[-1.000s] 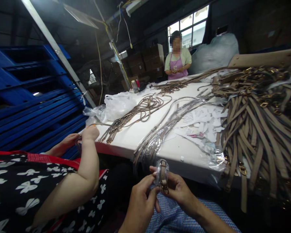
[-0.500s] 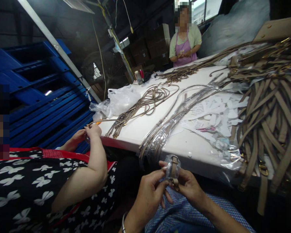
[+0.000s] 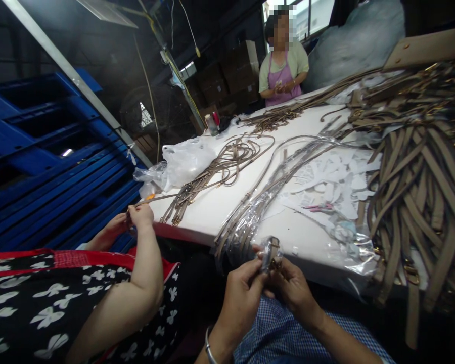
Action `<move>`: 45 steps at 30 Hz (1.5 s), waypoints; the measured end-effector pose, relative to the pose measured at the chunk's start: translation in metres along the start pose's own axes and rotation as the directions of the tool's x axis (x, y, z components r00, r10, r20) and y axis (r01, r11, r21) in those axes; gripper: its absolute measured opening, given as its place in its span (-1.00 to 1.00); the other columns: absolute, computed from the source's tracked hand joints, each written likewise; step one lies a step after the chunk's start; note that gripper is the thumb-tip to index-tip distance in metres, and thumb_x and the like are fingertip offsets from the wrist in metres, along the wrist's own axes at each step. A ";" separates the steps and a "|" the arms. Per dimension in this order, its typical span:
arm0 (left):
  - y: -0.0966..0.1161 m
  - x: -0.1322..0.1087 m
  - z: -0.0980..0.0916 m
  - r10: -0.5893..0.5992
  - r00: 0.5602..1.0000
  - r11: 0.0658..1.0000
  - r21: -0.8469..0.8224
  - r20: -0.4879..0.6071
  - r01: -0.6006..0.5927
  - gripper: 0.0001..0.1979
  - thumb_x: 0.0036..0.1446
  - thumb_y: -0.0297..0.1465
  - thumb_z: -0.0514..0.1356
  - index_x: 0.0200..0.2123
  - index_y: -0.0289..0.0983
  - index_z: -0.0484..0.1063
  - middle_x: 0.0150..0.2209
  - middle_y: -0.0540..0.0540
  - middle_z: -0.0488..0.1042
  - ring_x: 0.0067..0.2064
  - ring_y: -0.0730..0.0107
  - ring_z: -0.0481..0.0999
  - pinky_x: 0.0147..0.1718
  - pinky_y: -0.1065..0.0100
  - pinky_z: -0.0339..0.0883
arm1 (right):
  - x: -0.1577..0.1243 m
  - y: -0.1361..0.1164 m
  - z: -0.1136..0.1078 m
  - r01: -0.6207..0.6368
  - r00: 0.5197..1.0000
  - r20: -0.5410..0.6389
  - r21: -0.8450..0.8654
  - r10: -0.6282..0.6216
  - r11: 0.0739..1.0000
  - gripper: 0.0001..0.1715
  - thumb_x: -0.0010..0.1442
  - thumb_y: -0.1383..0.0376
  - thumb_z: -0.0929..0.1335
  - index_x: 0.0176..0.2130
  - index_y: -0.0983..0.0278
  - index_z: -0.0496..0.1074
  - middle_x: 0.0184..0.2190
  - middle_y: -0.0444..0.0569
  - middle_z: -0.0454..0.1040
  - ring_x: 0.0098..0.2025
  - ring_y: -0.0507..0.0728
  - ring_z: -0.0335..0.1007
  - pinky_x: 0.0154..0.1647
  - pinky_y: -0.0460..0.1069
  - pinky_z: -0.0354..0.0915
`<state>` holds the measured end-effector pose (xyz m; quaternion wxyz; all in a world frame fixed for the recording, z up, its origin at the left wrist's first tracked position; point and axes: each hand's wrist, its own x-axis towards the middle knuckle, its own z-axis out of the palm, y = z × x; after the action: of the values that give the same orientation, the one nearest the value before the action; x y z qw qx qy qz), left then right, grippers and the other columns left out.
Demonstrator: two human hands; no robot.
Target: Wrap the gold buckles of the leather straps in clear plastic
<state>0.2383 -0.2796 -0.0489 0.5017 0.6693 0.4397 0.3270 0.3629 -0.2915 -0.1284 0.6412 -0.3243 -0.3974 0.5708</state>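
My left hand (image 3: pixel 242 293) and my right hand (image 3: pixel 293 287) meet in front of me, below the white table's near edge (image 3: pixel 311 270). Both pinch the buckle end of a tan strap (image 3: pixel 273 252) wrapped in clear plastic film. The strap end stands upright between my fingertips. Just behind it a bundle of plastic-wrapped tan straps (image 3: pixel 250 217) hangs over the table edge.
A co-worker in a black bow-print top sits at my left, their hands (image 3: pixel 134 220) on a thin strap. Another person (image 3: pixel 282 65) stands at the table's far end. Loose strap bundles (image 3: pixel 220 169), white paper scraps (image 3: pixel 333 182), a heap of wide tan straps (image 3: pixel 420 177) and blue pallets (image 3: pixel 56 167) surround me.
My hands have turned the wrapped buckle end and drawn it slightly closer together. The view has shifted a little. The co-worker's hands keep working the thin strap at the table corner.
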 end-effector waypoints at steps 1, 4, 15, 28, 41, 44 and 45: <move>0.001 0.002 0.001 -0.043 0.999 0.998 -0.043 0.026 0.045 -0.74 0.22 -0.36 0.17 -0.06 -0.28 0.53 -0.15 -0.16 0.56 -0.47 0.45 0.54 -0.51 0.47 0.45 | 0.000 0.001 0.000 -0.023 1.000 -0.015 0.033 0.024 0.999 -0.35 0.10 -0.06 0.41 0.09 0.19 0.45 0.00 0.13 0.50 -0.16 0.29 0.48 -0.22 0.10 0.45; 0.001 0.007 0.001 -0.106 0.992 0.985 -0.130 0.075 0.115 -0.72 0.21 -0.30 0.18 -0.11 -0.38 0.51 -0.39 -0.12 0.55 -0.56 0.46 0.50 -0.58 0.50 0.40 | 0.001 0.002 0.000 -0.077 0.996 -0.032 0.121 0.082 0.990 -0.32 0.06 -0.07 0.44 0.09 0.20 0.45 -0.13 0.12 0.55 -0.40 0.18 0.47 -0.43 0.05 0.43; 0.002 0.016 0.002 -0.093 0.992 0.954 -0.276 0.088 0.114 -0.66 0.18 -0.26 0.24 -0.06 -0.35 0.54 -0.26 -0.16 0.57 -0.51 0.55 0.49 -0.54 0.55 0.41 | 0.013 -0.002 0.001 -0.078 0.996 -0.024 0.174 0.084 0.982 -0.31 0.06 -0.04 0.45 0.10 0.23 0.45 -0.11 0.14 0.54 -0.33 0.20 0.47 -0.33 0.07 0.44; -0.009 0.022 0.012 -0.060 0.990 0.960 -0.281 -0.128 0.021 -0.66 0.16 -0.30 0.26 -0.01 -0.28 0.54 -0.12 -0.16 0.60 -0.11 0.18 0.57 -0.03 0.25 0.44 | 0.021 -0.007 -0.005 -0.017 0.997 0.081 0.073 0.011 0.997 -0.50 0.33 0.06 0.24 0.18 0.15 0.36 0.25 0.06 0.29 0.26 0.32 0.19 0.18 0.19 0.24; -0.003 0.034 -0.008 -0.050 0.980 0.967 -0.255 -0.193 -0.002 -0.67 0.17 -0.24 0.24 -0.13 -0.37 0.57 -0.29 -0.18 0.63 -0.31 0.23 0.62 -0.28 0.32 0.53 | 0.046 -0.059 -0.043 0.043 0.921 -0.199 -0.802 -0.335 0.595 -0.73 0.25 0.15 0.33 -0.14 0.18 0.55 -0.21 -0.02 0.62 -0.27 0.18 0.54 -0.16 0.05 0.41; -0.006 0.043 -0.013 -0.003 0.974 0.979 -0.197 -0.225 -0.043 -0.66 0.15 -0.24 0.25 -0.11 -0.35 0.58 -0.34 -0.16 0.63 -0.31 0.21 0.62 -0.26 0.30 0.53 | 0.087 -0.080 -0.075 -0.096 0.943 -0.154 -0.975 -0.296 0.202 -0.67 0.26 0.24 0.30 -0.02 0.26 0.47 -0.06 0.06 0.55 -0.15 0.20 0.49 -0.04 0.07 0.32; -0.008 0.046 -0.013 0.010 0.974 0.981 -0.186 -0.227 -0.053 -0.66 0.15 -0.24 0.25 -0.10 -0.34 0.57 -0.34 -0.16 0.63 -0.31 0.21 0.62 -0.26 0.29 0.53 | 0.101 -0.084 -0.085 -0.123 0.950 -0.158 -0.982 -0.270 0.144 -0.65 0.23 0.27 0.32 0.00 0.29 0.46 -0.04 0.12 0.54 -0.08 0.25 0.45 0.00 0.10 0.28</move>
<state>0.2431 -0.2312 -0.0528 0.5053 0.5835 0.4496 0.4495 0.4807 -0.2002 -0.0810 0.3518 -0.7248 -0.5865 0.0831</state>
